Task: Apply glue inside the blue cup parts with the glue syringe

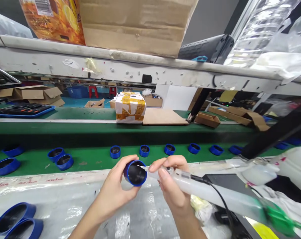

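Observation:
My left hand [115, 191] is closed round a small blue ring with a black inside [135, 172], held tilted with its opening facing me. My right hand [171, 181] grips a translucent dispensing syringe [190, 187] like a pen. Its thin tip touches the inner rim of the ring. A black cable and a green tube run from the syringe's back end toward the lower right.
Several matching blue rings [144, 150] lie in a row on the green conveyor belt [90, 159], and two more [14, 219] sit at the lower left on clear plastic sheeting. A taped white box [129, 107] and cardboard sheet [164, 117] rest on the far belt.

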Demonstrator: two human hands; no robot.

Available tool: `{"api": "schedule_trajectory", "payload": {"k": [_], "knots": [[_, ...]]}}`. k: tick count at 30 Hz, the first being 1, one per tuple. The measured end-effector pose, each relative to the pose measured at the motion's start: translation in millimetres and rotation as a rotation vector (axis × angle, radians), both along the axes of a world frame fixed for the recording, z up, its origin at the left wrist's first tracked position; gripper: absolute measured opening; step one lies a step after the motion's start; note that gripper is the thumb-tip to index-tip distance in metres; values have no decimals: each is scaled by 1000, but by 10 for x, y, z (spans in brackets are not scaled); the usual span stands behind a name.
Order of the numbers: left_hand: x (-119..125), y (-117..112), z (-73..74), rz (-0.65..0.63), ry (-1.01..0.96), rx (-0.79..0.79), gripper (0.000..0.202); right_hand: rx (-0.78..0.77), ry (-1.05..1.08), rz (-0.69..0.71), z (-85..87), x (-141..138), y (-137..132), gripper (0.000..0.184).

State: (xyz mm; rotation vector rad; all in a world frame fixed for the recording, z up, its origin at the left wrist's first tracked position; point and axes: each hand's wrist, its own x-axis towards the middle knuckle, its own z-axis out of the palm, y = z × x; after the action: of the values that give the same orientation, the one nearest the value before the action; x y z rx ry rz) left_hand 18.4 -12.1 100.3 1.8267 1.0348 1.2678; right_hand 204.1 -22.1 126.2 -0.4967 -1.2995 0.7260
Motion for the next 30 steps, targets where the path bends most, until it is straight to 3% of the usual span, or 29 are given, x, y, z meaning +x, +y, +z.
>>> {"api": "schedule_trajectory", "payload": {"k": [3, 8, 14, 30], "knots": [[-7, -35, 74, -30, 3, -29, 55, 111, -62, -25, 41, -1, -31, 21], [-15, -50, 87, -49, 6, -16, 58, 126, -192, -39, 69, 31, -34, 40], [-46, -52, 48, -51, 56, 33, 68, 138, -158, -104, 131, -58, -22, 35], [-68, -27, 85, 10, 131, 128, 60, 96, -143, -161, 209, -72, -24, 30]]}}
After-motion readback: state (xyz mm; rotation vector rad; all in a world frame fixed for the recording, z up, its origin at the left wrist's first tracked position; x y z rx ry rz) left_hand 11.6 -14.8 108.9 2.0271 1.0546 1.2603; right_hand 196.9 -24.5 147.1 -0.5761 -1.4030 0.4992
